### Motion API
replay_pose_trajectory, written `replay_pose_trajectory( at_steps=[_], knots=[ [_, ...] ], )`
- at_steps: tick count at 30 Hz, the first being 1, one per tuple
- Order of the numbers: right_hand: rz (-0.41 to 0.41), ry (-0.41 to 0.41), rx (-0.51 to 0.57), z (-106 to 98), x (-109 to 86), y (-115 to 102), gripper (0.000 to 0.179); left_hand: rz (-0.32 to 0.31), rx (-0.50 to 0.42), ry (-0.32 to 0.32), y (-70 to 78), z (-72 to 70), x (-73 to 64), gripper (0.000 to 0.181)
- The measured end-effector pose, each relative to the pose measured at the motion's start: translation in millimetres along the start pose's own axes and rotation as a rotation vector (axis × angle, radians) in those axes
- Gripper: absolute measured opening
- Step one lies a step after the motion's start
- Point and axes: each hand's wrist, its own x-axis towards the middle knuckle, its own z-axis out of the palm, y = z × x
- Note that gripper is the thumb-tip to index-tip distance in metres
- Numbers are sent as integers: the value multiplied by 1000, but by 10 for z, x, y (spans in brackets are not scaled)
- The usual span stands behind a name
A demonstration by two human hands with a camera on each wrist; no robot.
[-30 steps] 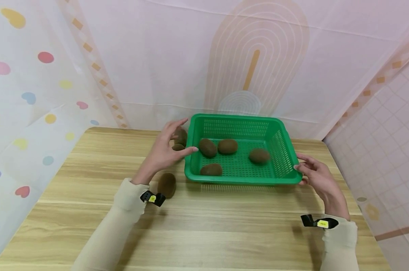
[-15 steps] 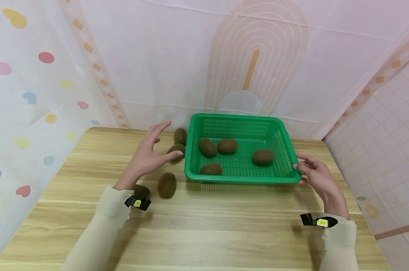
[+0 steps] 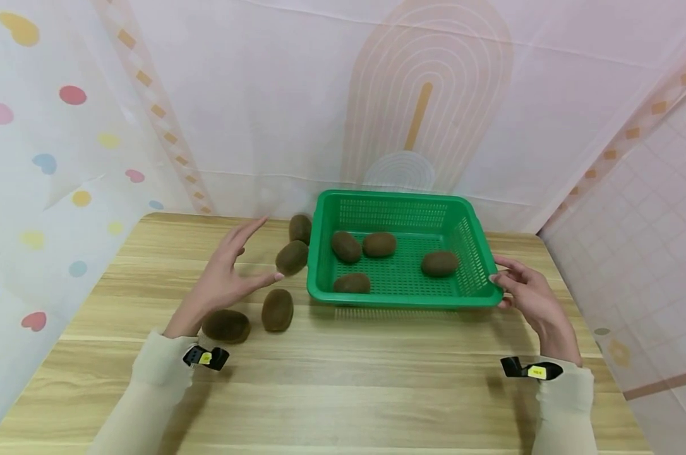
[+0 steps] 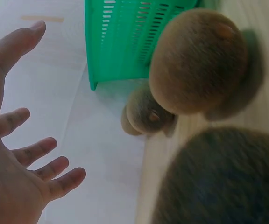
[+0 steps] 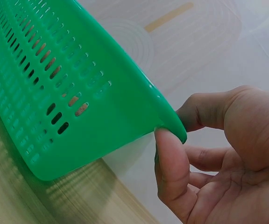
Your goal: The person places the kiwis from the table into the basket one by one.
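Note:
A green plastic basket (image 3: 405, 300) stands at the back of the table, with several brown kiwis such as this kiwi (image 3: 440, 263) inside. My right hand (image 3: 530, 297) pinches the basket's right rim between thumb and fingers, as the right wrist view also shows. My left hand (image 3: 220, 278) is held above the table left of the basket, fingers spread and nothing in it. Near it lie loose kiwis: one kiwi (image 3: 226, 326) by the wrist, another kiwi (image 3: 277, 309) below the thumb, a kiwi (image 3: 292, 258) beside the basket and a kiwi (image 3: 300, 229) behind that.
The wood-grain table (image 3: 377, 392) meets a patterned cloth backdrop (image 3: 275, 114) at its back edge. More cloth hangs along the left and right sides. In the left wrist view, a large kiwi (image 4: 200, 60) sits close to the camera, near the basket wall (image 4: 125, 42).
My left hand has drawn back left and toward me from the basket's left rim, uncovering kiwis on the table. A kiwi in the basket has rolled slightly right. The right hand stays at the rim.

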Motion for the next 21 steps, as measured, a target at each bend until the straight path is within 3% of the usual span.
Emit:
replay_pose_trajectory(
  at_steps=[21],
  knots=[
    [7, 2, -7, -3, 15, 13, 56, -72, 10, -85, -363, -70, -587, 95]
  ],
)
